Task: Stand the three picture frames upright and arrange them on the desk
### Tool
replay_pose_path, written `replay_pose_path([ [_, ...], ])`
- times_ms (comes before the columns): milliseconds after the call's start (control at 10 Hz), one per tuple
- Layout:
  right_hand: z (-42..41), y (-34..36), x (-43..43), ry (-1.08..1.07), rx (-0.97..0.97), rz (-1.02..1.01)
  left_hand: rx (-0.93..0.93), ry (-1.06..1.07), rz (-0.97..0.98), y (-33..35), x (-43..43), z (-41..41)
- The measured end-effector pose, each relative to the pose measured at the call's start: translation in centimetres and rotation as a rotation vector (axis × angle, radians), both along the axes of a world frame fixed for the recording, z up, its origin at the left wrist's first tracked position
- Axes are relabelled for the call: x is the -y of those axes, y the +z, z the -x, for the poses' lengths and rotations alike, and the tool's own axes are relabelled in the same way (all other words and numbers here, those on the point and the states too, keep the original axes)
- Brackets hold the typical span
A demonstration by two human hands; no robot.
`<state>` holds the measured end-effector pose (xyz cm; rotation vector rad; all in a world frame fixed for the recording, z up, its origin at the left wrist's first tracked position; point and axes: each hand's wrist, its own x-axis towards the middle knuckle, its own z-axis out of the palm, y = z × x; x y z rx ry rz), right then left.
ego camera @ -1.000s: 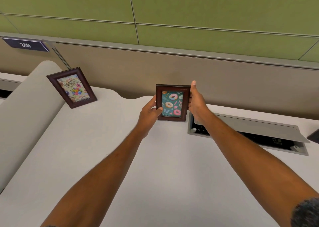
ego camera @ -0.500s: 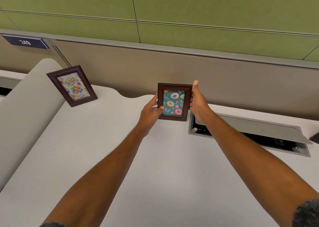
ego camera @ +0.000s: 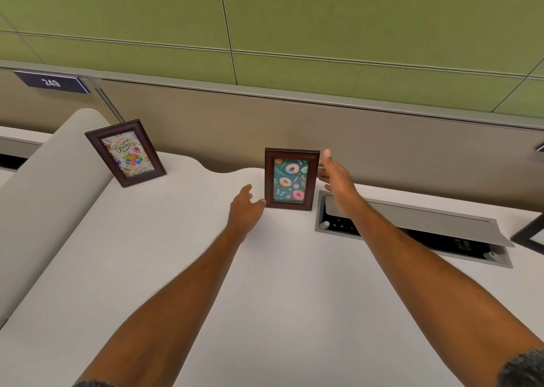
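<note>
A dark wooden frame with a teal doughnut picture (ego camera: 291, 179) stands upright at the back middle of the white desk (ego camera: 176, 269). My left hand (ego camera: 245, 207) is just left of its lower corner, fingers apart, a fingertip at the frame's edge. My right hand (ego camera: 335, 177) is open beside the frame's right side, close to it but not gripping. A second frame with a birthday picture (ego camera: 126, 152) stands tilted at the back left. At the right edge of the view, the dark corner of a third frame (ego camera: 530, 238) shows.
An open cable hatch (ego camera: 412, 227) with a raised grey lid is sunk into the desk right of the doughnut frame. A beige partition (ego camera: 206, 127) runs behind the desk, green wall panels above it. A curved grey divider (ego camera: 44, 186) bounds the left side.
Both hands held the doughnut frame before; now they have let go and moved slightly away from its sides. The frame stands on its own.
</note>
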<state>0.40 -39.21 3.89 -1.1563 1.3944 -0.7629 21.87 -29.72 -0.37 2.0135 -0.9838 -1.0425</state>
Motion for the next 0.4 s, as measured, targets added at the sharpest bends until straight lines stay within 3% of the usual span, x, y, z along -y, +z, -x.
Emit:
replay_pose_path([
  [200,5.5,0.8,-4.3,0.015,-0.156,0.144,0.191,-0.089,-0.046,1.1,-3.4,0.6],
  [400,10.9,0.5,-9.8,0.054,-0.267,0.159,0.322,-0.247,-0.078,2.2,-8.5,2.8],
])
